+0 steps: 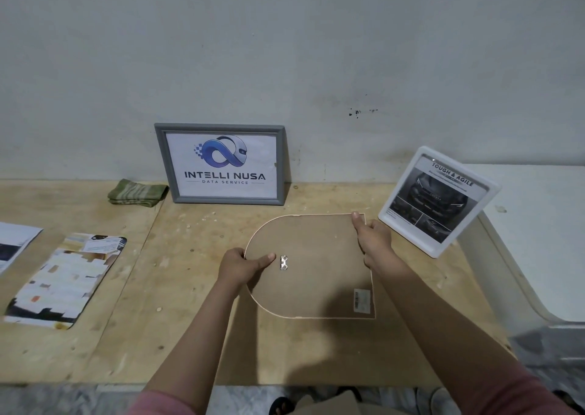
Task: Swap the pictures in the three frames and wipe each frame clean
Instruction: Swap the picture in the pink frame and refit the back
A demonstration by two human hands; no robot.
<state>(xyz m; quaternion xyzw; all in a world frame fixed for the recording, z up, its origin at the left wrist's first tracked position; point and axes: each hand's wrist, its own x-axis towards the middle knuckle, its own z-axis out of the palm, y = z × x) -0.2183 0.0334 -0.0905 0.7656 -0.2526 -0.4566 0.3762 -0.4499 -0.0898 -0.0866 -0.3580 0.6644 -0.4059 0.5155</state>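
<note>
Plywood tabletop (133, 335), pale and scuffed, running up to a grey-white wall (285, 50) marked with a few dark specks right of centre. White ledge (538, 224) off the right end, curving downward. Below the near edge, patterned floor (63, 399) and a dark sandal (280, 405) peeking in

Arched frame (316, 275) lies back-up on the table (190, 335), left hand (242, 267) on its curved end, right hand (373, 237) on its far corner. Behind the left hand: landscape frame (221, 164) against the wall (285, 50), cloth (137, 192) beside it. Right of the right hand: tilted frame (438, 204). Far left: loose prints (63, 280).
</note>
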